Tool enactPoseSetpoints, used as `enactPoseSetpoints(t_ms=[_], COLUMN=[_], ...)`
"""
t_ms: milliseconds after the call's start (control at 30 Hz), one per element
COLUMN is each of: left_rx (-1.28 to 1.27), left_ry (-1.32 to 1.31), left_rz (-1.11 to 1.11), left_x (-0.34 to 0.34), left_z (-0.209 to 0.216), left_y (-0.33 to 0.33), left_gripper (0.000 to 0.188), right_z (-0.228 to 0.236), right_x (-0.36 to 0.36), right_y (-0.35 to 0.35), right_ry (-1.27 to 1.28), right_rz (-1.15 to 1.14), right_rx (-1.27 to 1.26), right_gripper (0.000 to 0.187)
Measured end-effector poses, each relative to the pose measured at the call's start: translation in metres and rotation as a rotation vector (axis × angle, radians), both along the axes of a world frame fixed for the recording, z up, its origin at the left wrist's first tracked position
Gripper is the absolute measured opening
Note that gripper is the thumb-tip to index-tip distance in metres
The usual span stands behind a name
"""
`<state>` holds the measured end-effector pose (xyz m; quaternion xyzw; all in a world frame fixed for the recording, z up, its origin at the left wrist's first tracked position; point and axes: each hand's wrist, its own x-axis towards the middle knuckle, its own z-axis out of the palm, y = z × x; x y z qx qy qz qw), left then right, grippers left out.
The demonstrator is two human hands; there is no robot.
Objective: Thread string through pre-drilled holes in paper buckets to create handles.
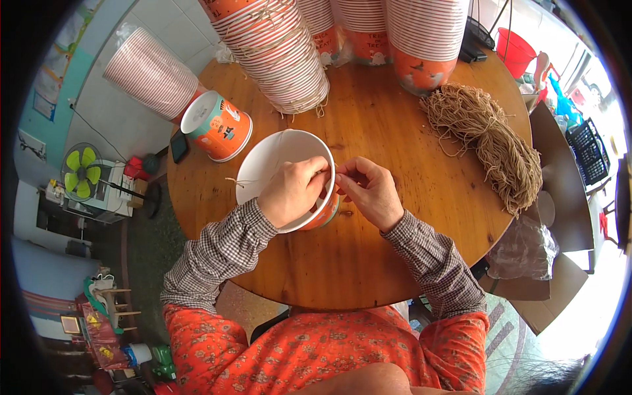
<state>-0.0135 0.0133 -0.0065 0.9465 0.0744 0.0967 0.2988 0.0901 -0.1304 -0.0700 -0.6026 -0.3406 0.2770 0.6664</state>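
A white-lined paper bucket (258, 158) with an orange outside stands on the round wooden table (421, 257) before me. My left hand (295, 191) reaches over its rim into the inside, fingers curled near the right wall. Outside that same wall my right hand (372, 191) pinches thumb and forefinger together close to the rim. Whatever lies between the fingers of either hand is too small or hidden. A thin tan cord (245, 182) pokes out at the bucket's left side. A finished-looking orange and green bucket (224, 128) rests upside down just beyond, to the left.
A tall stack of orange buckets (283, 66) with cords stands at the back. More wrapped bucket stacks (426, 39) rise beside it, and another stack (155, 72) leans at the left. A bundle of tan twine (490, 145) lies right. A dark phone (178, 146) sits at the left edge.
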Motion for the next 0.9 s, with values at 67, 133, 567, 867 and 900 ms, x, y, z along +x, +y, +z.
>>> enactPoseSetpoints(t_ms=[67,133,567,867,900], left_rx=[-0.021,-0.016,0.104,0.108,0.213], left_ry=[0.011,-0.089,-0.476,-0.327,-0.302], left_rz=[0.003,0.005,-0.075,0.034,0.038], left_x=[0.001,-0.002,-0.006,-0.022,-0.027], left_z=[0.005,0.004,0.019,0.019,0.013], left_y=[-0.001,0.005,-0.023,-0.053,-0.054], left_gripper=[0.009,0.008,0.013,0.057,0.058], right_z=[0.002,0.010,0.027,0.025,0.024], right_x=[0.002,0.008,0.010,0.003,0.002], right_y=[-0.003,-0.007,-0.022,-0.022,-0.022], right_ry=[0.025,-0.006,-0.092,-0.176,-0.177], right_rz=[0.026,0.013,0.020,0.012,0.015], right_rx=[0.043,0.046,0.202,0.171,0.170], right_gripper=[0.014,0.015,0.017,0.008,0.008])
